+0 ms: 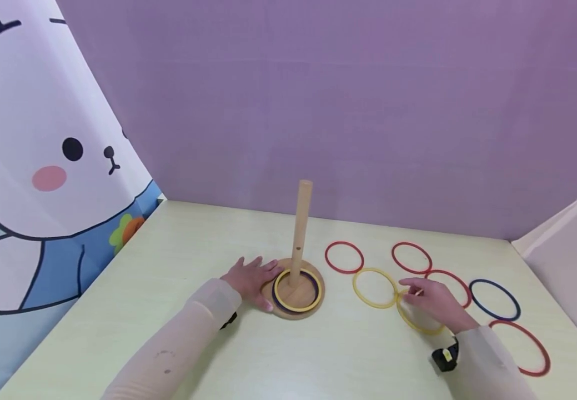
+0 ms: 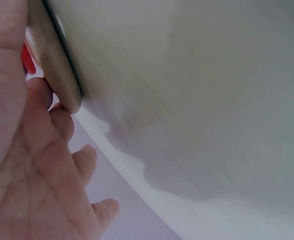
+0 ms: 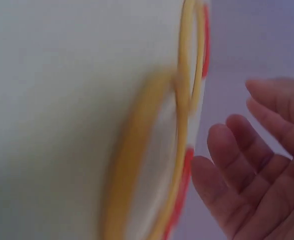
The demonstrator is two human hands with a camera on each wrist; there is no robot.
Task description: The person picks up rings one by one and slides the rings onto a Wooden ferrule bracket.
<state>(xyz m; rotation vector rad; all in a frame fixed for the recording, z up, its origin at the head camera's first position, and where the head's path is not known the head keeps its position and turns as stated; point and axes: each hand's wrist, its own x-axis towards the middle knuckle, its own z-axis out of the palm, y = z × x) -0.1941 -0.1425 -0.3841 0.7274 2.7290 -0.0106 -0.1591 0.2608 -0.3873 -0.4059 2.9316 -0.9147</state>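
My left hand [image 1: 252, 280] rests its spread fingers and thumb on the edge of a round wooden base [image 1: 267, 293]. From that base rises an upright wooden post [image 1: 302, 216]. Around its foot lie a yellow ring [image 1: 298, 309] and a dark blue ring [image 1: 275, 300]. The left wrist view shows the base's rounded edge [image 2: 56, 65] against the left hand. Over another yellow ring [image 1: 420, 330] on the table is my right hand [image 1: 433, 300], its fingers loosely bent. In the right wrist view that hand [image 3: 257, 175] holds nothing and is apart from the rings.
Left of the right hand lies a further yellow ring [image 1: 380, 306]. Red rings [image 1: 345, 243] and a blue ring [image 1: 495, 284] are spread across the table's right side. A purple panel [image 1: 338, 111] stands behind the table [image 1: 208, 239], with a cartoon-printed panel [image 1: 18, 139] at left.
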